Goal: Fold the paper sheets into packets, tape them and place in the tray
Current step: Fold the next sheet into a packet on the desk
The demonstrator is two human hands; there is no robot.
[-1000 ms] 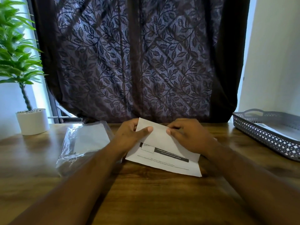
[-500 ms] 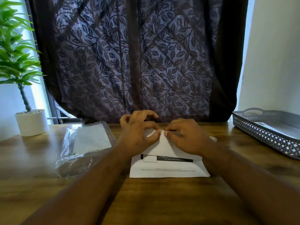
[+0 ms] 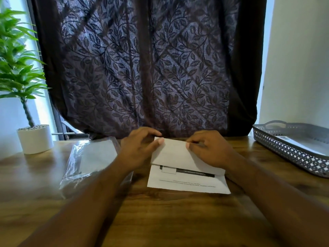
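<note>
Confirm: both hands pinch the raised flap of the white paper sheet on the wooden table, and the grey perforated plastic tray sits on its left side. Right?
Wrong side: the head view shows the grey perforated plastic tray on the right side of the wooden table. The left hand and right hand do pinch the raised flap of the white paper sheet.

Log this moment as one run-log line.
stage: folding | left hand: pinches paper sheet flap | right hand: pinches same flap | sheet: near edge on table | tray: right, apart from hands

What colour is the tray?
Grey, its wall pierced with small diamond-shaped holes. The tray shows in the head view, at the right.
</note>
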